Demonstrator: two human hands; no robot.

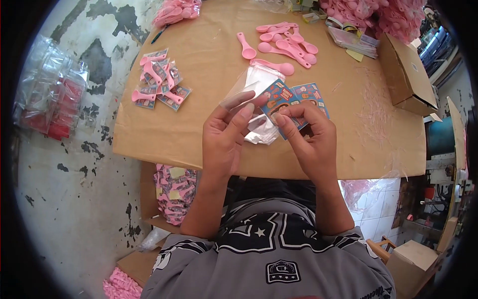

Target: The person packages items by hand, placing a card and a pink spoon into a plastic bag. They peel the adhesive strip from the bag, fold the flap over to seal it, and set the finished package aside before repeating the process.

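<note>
My right hand (311,132) pinches a blue printed card (276,97) between thumb and fingertips, its upper corner tilted away from me. Another blue printed card (311,93) lies just behind that hand. To the left, the fingers of my left hand (226,129) are curled with the thumb against them on a thin clear plastic bag (238,98), whose edges are hard to make out. Under and between both hands lies a stack of clear plastic bags (261,132). A pink measuring spoon (274,66) rests across the stack's far end.
Pink spoons (286,45) lie loose at the back, with one apart (245,46). Bagged spoons with cards (159,79) are piled at left. A cardboard box (406,74) stands at right. Below the table's left side is a box of packed spoons (174,194).
</note>
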